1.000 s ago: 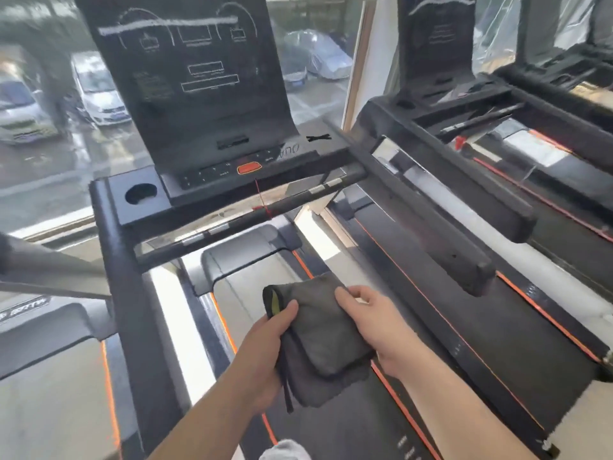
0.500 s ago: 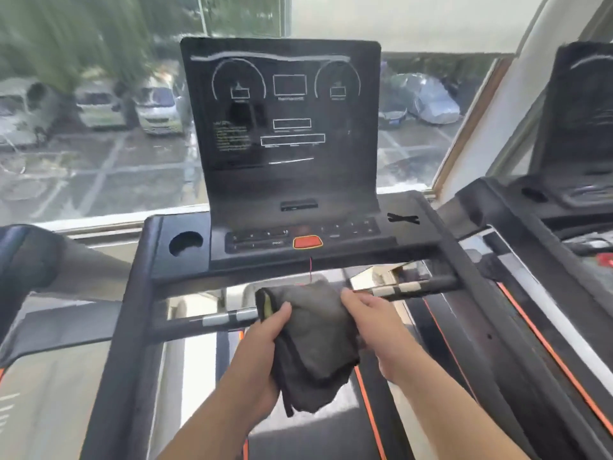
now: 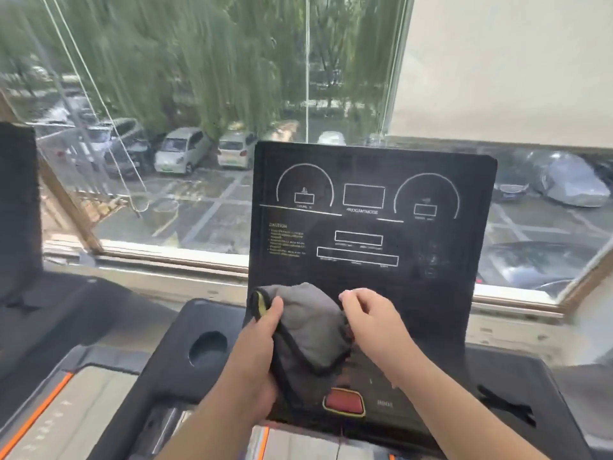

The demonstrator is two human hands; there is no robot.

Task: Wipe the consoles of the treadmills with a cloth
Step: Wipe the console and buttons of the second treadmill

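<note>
Single head-worn wide-angle view: you look forward and slightly down, at close range, onto the console (image 3: 371, 227), facing the window (image 3: 185, 207) behind it.

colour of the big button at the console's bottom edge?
Red with a yellow rim, the wide stop button on the black treadmill console; head view.

On my feed: left hand (image 3: 262, 353) and right hand (image 3: 371, 320) both bare; left forearm (image 3: 215, 426) and right forearm (image 3: 447, 403) uncovered down to the bottom frame edge.
</note>
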